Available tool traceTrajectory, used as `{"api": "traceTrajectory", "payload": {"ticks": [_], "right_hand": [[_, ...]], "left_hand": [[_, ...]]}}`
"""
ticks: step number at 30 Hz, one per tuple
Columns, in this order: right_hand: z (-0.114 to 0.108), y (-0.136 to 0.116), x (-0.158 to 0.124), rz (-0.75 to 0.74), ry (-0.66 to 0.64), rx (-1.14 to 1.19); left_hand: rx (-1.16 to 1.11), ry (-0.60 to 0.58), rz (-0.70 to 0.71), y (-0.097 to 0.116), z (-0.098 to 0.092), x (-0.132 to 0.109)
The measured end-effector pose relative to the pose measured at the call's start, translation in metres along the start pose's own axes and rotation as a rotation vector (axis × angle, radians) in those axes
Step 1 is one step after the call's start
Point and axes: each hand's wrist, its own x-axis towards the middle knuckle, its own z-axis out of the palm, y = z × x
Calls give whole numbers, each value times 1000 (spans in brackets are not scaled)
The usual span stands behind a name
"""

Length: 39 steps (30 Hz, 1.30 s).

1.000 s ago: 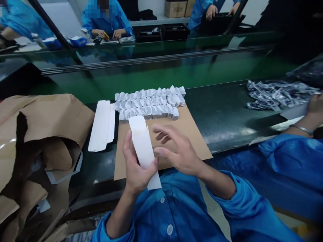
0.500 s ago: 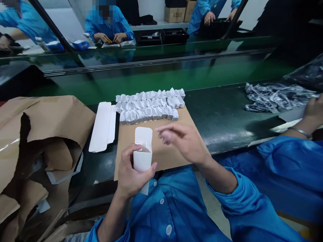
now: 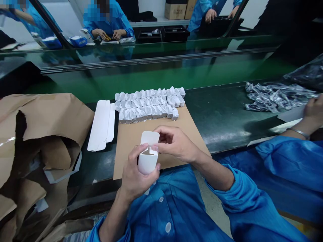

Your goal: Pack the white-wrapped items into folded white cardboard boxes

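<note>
A small white cardboard box [image 3: 147,163] is gripped in my left hand [image 3: 137,173], thumb on the near right side and fingers around the left. Its top is open, and a tall rounded lid flap [image 3: 150,137] stands up at the back. My right hand [image 3: 175,144] is at the box's right edge, thumb and fingers closed about a flap by the opening. Beyond my hands, several small white wrapped bundles [image 3: 148,104] stand in rows on a brown cardboard sheet [image 3: 185,129]. Flat white folded cartons [image 3: 99,126] lie to the left of the sheet.
A torn brown carton [image 3: 55,112] bulks at the left. Clear plastic bags [image 3: 275,96] lie on the dark bench at the right, near a co-worker's hand [image 3: 314,114]. Across the green belt [image 3: 151,75], other people in blue work by black trays [image 3: 175,34].
My right hand has come left and down from above the sheet onto the box's flap. The box in my left hand has shifted slightly right and tilted, its opening turned more toward me.
</note>
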Motion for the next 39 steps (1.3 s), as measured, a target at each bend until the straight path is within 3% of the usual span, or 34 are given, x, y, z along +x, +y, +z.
{"api": "traceTrajectory", "payload": {"ticks": [4, 9, 14, 17, 22, 30, 35, 39], "right_hand": [[8, -3, -6, -51, 133, -234], [14, 0, -15, -257, 5, -118], [17, 2, -18, -131, 47, -64], [21, 2, -18, -68, 50, -51], [27, 7, -18, -74, 104, 42], [30, 9, -19, -74, 151, 65], [32, 9, -22, -121, 184, -88], [32, 11, -26, -279, 174, -281]], "left_hand": [[27, -14, 24, 2, 0, 2], [36, 50, -40, 3, 4, -3], [-78, 129, -56, 1, 14, -12], [-78, 79, -86, 1, 14, -14], [221, 36, -52, 2, 7, -13], [218, -51, -11, -2, 3, -15], [201, -76, -47, -3, 4, -18], [187, -80, -65, -3, 2, -17]]}}
